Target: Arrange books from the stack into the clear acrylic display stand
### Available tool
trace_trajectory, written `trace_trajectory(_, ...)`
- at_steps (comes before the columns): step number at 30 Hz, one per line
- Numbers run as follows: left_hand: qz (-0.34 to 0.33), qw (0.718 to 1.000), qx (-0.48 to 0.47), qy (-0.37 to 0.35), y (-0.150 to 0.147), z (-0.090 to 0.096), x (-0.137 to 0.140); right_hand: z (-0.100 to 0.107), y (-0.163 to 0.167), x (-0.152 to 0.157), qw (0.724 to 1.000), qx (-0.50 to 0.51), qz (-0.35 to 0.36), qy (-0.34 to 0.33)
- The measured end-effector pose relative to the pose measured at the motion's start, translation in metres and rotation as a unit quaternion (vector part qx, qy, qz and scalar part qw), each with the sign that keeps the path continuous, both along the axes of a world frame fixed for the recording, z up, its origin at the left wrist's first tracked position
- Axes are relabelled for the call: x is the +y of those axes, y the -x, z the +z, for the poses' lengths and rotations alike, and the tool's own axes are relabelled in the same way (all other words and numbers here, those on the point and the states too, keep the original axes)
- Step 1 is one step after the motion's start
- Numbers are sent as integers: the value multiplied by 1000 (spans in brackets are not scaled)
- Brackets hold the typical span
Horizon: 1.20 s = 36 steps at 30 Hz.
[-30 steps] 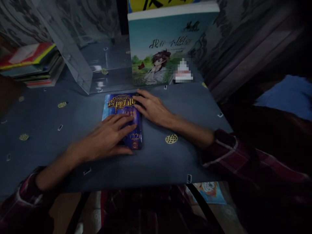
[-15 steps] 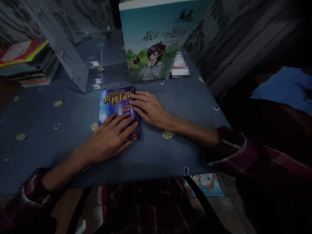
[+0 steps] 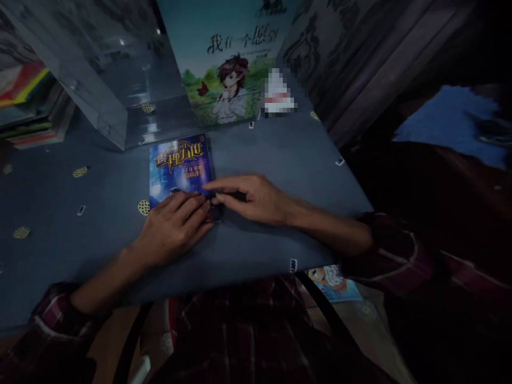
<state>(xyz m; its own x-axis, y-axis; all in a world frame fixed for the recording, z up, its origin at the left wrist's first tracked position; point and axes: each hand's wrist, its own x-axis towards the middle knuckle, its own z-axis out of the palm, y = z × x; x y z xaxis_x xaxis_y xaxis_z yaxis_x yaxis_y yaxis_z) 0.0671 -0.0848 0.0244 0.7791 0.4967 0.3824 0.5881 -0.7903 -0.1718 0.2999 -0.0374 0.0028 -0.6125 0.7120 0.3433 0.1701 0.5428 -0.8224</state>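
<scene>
A small blue book (image 3: 176, 165) with gold lettering lies closed on the cloth-covered table. My left hand (image 3: 174, 226) rests flat over its lower part, fingers stretched and close together, hiding that part of the cover. At the book's lower right edge is my right hand (image 3: 256, 200). Its index fingertip touches the cover and its thumb is at the edge, so the two pinch the side of the book. The fingertips of both hands nearly meet there.
A large green picture book (image 3: 232, 80) leans upright in a clear acrylic stand (image 3: 108, 122) at the back. Stacked books (image 3: 36, 112) sit at far left. A white object (image 3: 278, 96), blurred out, is beside the picture book. Another book (image 3: 336, 282) shows below the table's front edge.
My right hand has slid down from the book's upper right to its lower right edge, thumb and index coming together. My left hand has drawn slightly lower. The view has shifted.
</scene>
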Motion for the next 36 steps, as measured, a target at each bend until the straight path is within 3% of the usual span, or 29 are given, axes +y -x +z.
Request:
trace_trajectory(18, -11, 1000, 0, 2, -3, 8, 1, 2, -2, 4, 995, 53, 53, 73)
trace_trajectory(36, 8, 1000, 9, -11, -2, 5, 0, 5, -3, 2, 995, 37, 89, 36)
